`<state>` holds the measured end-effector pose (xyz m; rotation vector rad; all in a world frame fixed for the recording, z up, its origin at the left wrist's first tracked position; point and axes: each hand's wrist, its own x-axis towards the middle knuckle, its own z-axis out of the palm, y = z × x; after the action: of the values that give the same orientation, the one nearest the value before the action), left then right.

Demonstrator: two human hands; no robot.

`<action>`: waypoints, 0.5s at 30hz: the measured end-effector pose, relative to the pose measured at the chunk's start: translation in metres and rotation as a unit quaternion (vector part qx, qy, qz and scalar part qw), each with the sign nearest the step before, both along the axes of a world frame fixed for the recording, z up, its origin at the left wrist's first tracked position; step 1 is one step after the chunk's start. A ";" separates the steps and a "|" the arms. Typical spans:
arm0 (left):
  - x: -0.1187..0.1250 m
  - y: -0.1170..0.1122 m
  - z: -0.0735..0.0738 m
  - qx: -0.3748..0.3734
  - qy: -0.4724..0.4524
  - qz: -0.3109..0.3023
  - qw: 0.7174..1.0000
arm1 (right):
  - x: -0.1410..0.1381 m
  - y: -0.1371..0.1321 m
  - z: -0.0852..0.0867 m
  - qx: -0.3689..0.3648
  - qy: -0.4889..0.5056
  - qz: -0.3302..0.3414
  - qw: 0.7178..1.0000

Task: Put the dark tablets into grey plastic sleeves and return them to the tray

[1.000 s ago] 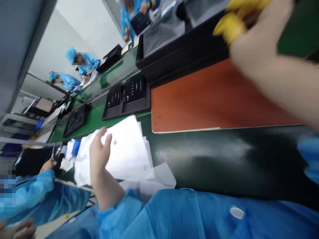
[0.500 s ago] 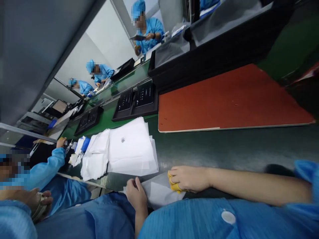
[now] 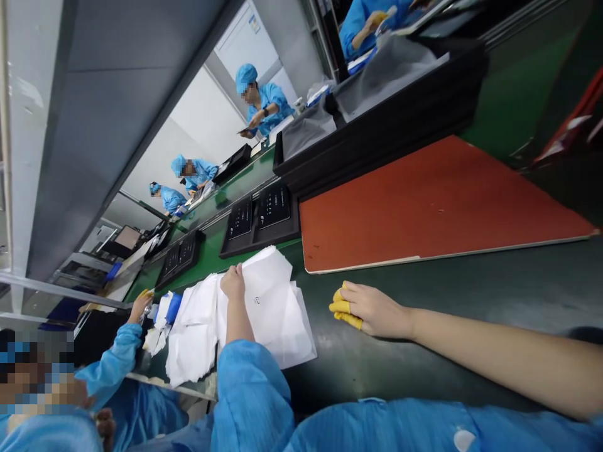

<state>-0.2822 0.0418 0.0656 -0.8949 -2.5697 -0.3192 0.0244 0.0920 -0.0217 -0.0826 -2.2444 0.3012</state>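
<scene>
My left hand is at the far left corner of a stack of white sheets, its fingers closed on the top sheet's edge. That sheet bends up slightly and bears a small dark mark. My right hand rests on the dark green table, palm down, with yellow finger cots on several fingers. Those fingers are slightly bent and apart, with nothing visible in them. Beside the stack, to its left, lie folded white cloths or papers.
A reddish-brown board lies ahead of my right hand. Behind it stands a long black tray with grey translucent sheets. Black trays holding dark panels sit beyond the white stack. A co-worker's arm is at left; other people in blue work opposite.
My left hand has moved from my lap up to the white stack. My right hand has let go of the grey translucent sheet and moved onto the table. That sheet is out of sight.
</scene>
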 end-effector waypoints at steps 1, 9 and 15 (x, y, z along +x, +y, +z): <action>-0.004 0.005 -0.004 -0.013 -0.009 -0.010 1.000 | 0.000 -0.001 0.000 -0.003 -0.007 -0.001 1.000; -0.032 0.008 -0.022 -0.068 -0.082 -0.012 0.994 | -0.013 -0.007 -0.002 -0.059 -0.058 0.049 0.995; -0.006 0.010 -0.060 -0.098 -0.148 -0.002 0.984 | -0.013 -0.003 -0.007 -0.124 -0.066 0.034 0.990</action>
<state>-0.2886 0.0519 0.0058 -0.9844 -2.9141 -0.2168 0.0112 0.0893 -0.0289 -0.1616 -2.3344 0.6270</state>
